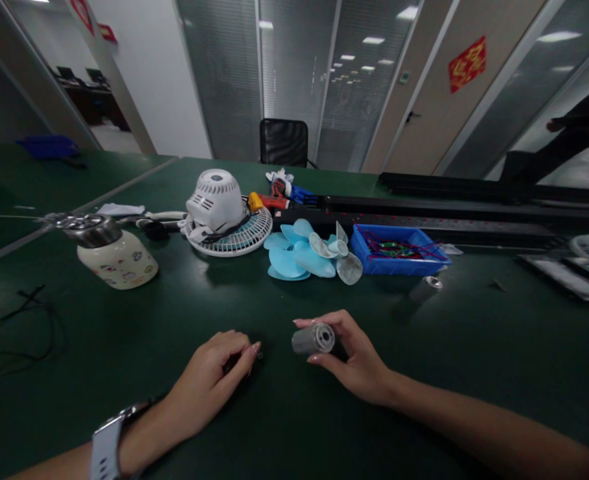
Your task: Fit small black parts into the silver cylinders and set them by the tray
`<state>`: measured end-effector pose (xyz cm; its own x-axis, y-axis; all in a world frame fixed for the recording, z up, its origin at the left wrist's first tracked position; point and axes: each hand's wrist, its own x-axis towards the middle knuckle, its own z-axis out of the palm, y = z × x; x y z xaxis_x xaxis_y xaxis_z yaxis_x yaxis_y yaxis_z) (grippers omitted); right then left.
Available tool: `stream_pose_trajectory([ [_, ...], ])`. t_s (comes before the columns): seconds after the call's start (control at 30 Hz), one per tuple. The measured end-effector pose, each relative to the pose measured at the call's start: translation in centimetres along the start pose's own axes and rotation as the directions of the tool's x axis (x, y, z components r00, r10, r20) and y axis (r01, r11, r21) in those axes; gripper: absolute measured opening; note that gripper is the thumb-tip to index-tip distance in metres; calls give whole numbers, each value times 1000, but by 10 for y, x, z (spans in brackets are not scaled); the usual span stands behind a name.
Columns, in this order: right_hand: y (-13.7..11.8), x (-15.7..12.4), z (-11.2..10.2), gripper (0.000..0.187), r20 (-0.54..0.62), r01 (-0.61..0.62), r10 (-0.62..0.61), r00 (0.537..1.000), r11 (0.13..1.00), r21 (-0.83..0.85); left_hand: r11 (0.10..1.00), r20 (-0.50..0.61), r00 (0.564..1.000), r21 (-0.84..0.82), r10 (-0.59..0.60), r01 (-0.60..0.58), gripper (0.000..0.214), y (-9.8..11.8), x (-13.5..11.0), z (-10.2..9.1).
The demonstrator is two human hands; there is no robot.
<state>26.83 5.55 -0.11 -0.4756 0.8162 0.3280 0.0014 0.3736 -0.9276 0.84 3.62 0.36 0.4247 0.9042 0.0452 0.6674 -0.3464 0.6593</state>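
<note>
- Held cylinder [305,339]: smooth, softly shining metal
- Fan blades [283,263]: smooth, satiny plastic
- Fan housing [215,199]: smooth plastic
- Bin [399,266]: slightly glossy plastic
- Bottle [118,265]: smooth body, shiny metal collar [97,231]
- Counter [199,301]: smooth, faintly glossy

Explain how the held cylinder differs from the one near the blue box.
The held cylinder is in the right hand; the other cylinder sits untouched on the table. The held cylinder is nearer and appears larger; the other cylinder is farther, appearing smaller. Both look silvery and rounded.
</note>
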Motion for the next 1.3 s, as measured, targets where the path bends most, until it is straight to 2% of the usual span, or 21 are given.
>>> stream_pose_trajectory([
  [0.07, 1, 1, 0, 37, 32, -202, 200, 979, 953, 225, 1000, 5, 1000, 9, 6, -6, 39, 0, -1, 0],
  [0.13, 4, 2, -1, 40, 76, -331, 328, 942, 863, 382, 1000, 8, 1000, 8, 14, -14, 39, 1, 0, -1],
  [0.37, 10, 12, -6, 44, 140, -442, 484, 864, 596, 670, 999, -2, 999, 20, 49, -49, 38, 2, 2, -1],
  [0.43, 8, 16, -8, 42, 166, -475, 540, 825, 505, 721, 999, -12, 999, 19, 51, -51, 38, 2, 2, 0],
  [0.53, 3, 22, -12, 38, 209, -536, 637, 742, 377, 755, 999, -17, 999, 18, 49, -48, 38, 1, 1, 0],
  [0.6, 1, 24, -13, 39, 212, -549, 686, 696, 318, 773, 998, -3, 999, 19, 52, -52, 38, 1, 1, 0],
  [0.7, 1, 26, -11, 39, 191, -532, 705, 683, 301, 791, 998, 9, 998, 24, 57, -57, 38, 1, 1, 0],
  [0.77, 3, 25, -8, 39, 181, -523, 683, 707, 334, 784, 998, 8, 998, 30, 58, -59, 39, 1, 1, 0],
  [0.83, 4, 24, -5, 43, 153, -507, 636, 756, 421, 752, 997, 12, 998, 38, 61, -61, 39, 1, 1, 0],
  [0.87, 4, 22, -5, 45, 126, -497, 606, 786, 496, 713, 997, 16, 998, 40, 63, -64, 39, 1, 1, -1],
  [0.93, 0, 19, -12, 44, 47, -469, 526, 849, 709, 526, 997, 26, 997, 43, 67, -68, 40, 2, 1, -2],
  [1.0, -9, 15, -28, 40, -77, -368, 378, 923, 922, 118, 996, 32, 997, 42, 71, -72, 40, 2, 1, -3],
  [1.03, -15, 13, -39, 37, -130, -287, 269, 954, 947, -148, 996, 31, 997, 43, 75, -76, 40, 2, 1, -3],
  [1.07, -21, 11, -52, 35, -168, -206, 149, 974, 892, -403, 996, 28, 996, 44, 79, -81, 40, 2, 1, -3],
  [1.13, -29, 7, -79, 34, -200, -136, -23, 979, 655, -744, 995, 19, 996, 45, 88, -89, 40, 2, 1, -3],
  [1.2, -31, 4, -102, 34, -235, -188, -48, 971, 461, -867, 995, 11, 996, 43, 93, -93, 39, 1, 2, -2],
  [1.23, -28, 2, -111, 34, -261, -228, -30, 965, 400, -888, 995, 9, 996, 42, 92, -93, 39, 1, 2, -2],
  [1.3, -19, 0, -124, 36, -313, -300, 15, 950, 331, -895, 995, 10, 996, 42, 90, -91, 39, 0, 2, -1],
])
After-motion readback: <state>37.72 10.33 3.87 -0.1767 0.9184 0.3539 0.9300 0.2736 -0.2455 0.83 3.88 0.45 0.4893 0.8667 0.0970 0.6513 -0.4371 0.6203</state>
